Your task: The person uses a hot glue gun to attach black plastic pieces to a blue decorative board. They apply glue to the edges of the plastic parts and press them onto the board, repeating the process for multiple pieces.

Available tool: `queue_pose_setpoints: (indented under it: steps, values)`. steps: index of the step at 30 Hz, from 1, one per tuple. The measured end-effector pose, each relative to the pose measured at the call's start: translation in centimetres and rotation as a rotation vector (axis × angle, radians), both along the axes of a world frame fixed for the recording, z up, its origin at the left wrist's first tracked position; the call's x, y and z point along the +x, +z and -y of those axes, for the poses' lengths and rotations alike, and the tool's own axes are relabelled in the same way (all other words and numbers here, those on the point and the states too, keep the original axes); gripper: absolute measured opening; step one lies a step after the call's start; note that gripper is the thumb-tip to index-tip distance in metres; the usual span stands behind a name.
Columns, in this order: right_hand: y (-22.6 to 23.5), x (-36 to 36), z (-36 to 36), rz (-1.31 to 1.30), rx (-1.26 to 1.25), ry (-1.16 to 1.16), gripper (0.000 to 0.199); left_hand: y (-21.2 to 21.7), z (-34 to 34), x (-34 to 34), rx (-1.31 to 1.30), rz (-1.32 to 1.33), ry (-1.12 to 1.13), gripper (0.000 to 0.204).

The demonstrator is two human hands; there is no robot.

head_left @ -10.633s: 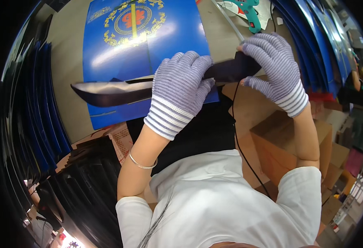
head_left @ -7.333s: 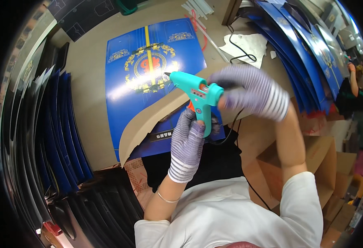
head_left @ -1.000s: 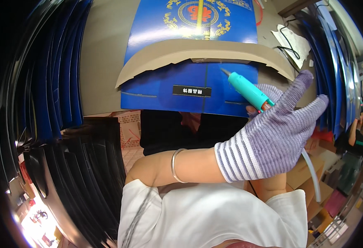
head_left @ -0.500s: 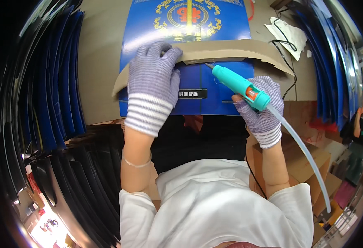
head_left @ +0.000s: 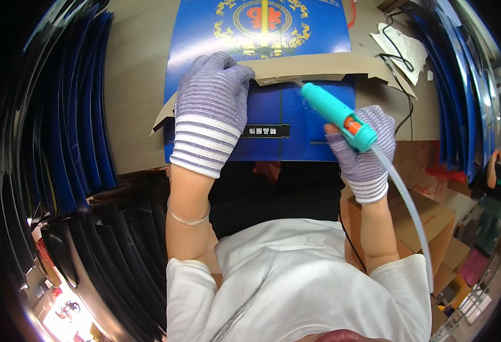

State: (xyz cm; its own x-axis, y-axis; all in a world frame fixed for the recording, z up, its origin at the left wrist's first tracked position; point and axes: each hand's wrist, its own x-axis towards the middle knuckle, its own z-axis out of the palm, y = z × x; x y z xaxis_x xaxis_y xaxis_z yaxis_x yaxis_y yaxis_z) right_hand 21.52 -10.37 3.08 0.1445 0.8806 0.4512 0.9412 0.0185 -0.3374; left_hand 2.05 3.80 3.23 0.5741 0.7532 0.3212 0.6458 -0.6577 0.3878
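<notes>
Head view: right grip is holding glue gun, two o'clock; left grip, closure unclear, is covering tan strip; gluing seems unfinished.

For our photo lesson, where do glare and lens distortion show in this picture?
Head view: pale glare on the blue card beyond the left hand; head view: a washed-out patch at lower left; head view: the right-side blue stack looks bowed.

Slanted teal glue gun, pointed at curved tan strip, blue printed panel underneath
</notes>
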Motion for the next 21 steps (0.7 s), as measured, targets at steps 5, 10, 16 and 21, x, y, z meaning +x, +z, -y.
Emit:
queue_pose_setpoints:
  steps: [5, 10, 16, 21]
  values:
    - [0.2, 1.7, 0.6, -0.184, 0.054, 0.020, 0.033, 2.1, 2.5, 1.5, 0.094, 0.154, -0.101, 0.017]
    - [0.8, 2.1, 0.9, -0.451, 0.040, 0.091, 0.042, 2.9, 8.1, 3.7, -0.356, 0.366, -0.207, 0.015]
    - [1.4, -0.1, 2.3, -1.068, 0.051, 0.070, 0.061, -0.3, 11.3, 6.6, -1.079, 0.960, -0.271, 0.052]
    - [2.8, 1.3, 3.0, -0.877, 0.034, 0.116, 0.080, -0.4, 11.3, 6.8, -1.230, 1.176, -0.235, 0.054]
